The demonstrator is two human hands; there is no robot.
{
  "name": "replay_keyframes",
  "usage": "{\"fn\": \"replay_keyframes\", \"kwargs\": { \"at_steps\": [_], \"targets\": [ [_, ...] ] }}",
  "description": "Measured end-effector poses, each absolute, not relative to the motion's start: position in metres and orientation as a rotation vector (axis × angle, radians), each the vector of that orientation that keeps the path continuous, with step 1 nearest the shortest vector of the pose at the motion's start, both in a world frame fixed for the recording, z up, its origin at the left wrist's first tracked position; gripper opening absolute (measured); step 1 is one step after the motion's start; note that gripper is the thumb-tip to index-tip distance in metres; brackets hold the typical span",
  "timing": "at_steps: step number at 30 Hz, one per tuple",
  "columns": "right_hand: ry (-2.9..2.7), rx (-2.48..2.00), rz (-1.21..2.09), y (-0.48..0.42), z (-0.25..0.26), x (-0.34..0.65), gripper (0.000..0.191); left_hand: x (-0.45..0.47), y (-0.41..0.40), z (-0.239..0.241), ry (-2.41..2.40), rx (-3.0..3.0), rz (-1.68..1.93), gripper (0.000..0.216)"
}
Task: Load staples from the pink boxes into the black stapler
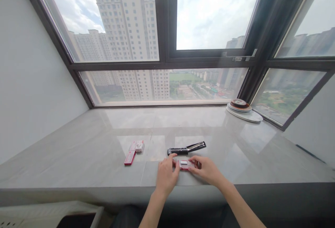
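Note:
My left hand and my right hand meet over a small red box of staples that lies on the grey stone sill. The box is open and shows silvery staples inside. Fingers of both hands pinch its ends, the left from the left side, the right from the right side. Just behind the box lies a black stapler, swung open, untouched.
Two more small red-and-white staple boxes lie to the left on the sill. A stack of round plates sits at the far right corner by the window. Large window panes run along the back. A white object stands below the sill's front edge.

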State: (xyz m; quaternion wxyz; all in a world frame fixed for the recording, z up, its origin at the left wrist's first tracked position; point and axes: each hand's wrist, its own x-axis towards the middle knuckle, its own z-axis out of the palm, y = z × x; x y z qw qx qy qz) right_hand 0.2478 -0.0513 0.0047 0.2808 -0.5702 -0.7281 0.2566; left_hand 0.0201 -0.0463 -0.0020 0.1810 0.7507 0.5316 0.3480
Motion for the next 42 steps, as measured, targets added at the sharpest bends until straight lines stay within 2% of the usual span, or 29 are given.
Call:
{"fn": "replay_keyframes", "kwargs": {
  "at_steps": [7,12,14,20,33,42],
  "targets": [
    [-1.968,-1.540,0.717,-0.049,0.015,0.234,0.038,0.008,-0.041,-0.001,1.435,2.063,0.994,0.028],
    [-2.067,-1.532,0.611,-0.038,0.026,0.216,0.021,-0.009,-0.001,0.006,1.625,2.133,0.984,0.037],
    [-2.113,-1.508,0.569,-0.031,0.029,0.207,0.019,-0.010,0.007,0.005,1.589,2.178,0.899,0.033],
    [-2.142,-1.447,0.451,-0.004,0.031,0.197,0.025,-0.006,-0.005,-0.003,1.553,2.199,0.849,0.029],
    [-2.185,-1.414,0.513,0.004,0.034,0.200,0.028,-0.008,0.000,-0.003,1.548,2.169,0.800,0.028],
    [-2.039,-1.637,0.385,-0.004,0.031,0.204,0.027,-0.007,-0.001,-0.003,1.549,2.149,0.826,0.030]
  ]
}}
